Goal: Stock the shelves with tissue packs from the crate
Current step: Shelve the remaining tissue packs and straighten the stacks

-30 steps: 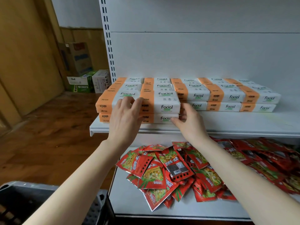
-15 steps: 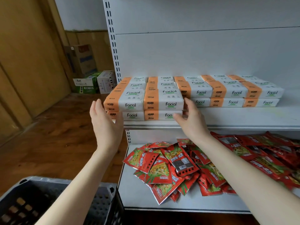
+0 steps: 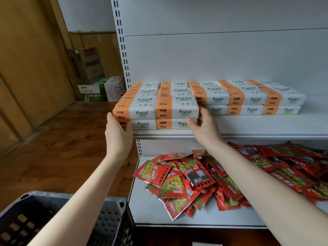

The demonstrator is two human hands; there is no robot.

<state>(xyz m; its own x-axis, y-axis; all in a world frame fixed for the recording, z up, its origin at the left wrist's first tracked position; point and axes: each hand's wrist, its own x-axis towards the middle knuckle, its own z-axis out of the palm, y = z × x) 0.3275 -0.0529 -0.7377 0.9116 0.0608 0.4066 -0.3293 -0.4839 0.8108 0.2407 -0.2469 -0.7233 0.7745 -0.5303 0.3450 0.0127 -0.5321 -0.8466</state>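
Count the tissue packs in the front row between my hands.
4: top-left pack, top-right pack, bottom-left pack, bottom-right pack, all on the upper shelf. Rows behind are partly hidden.

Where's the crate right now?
Head view, bottom-left corner: the dark crate sits low over the wooden floor, just left of the lower shelf holding red snack packets.
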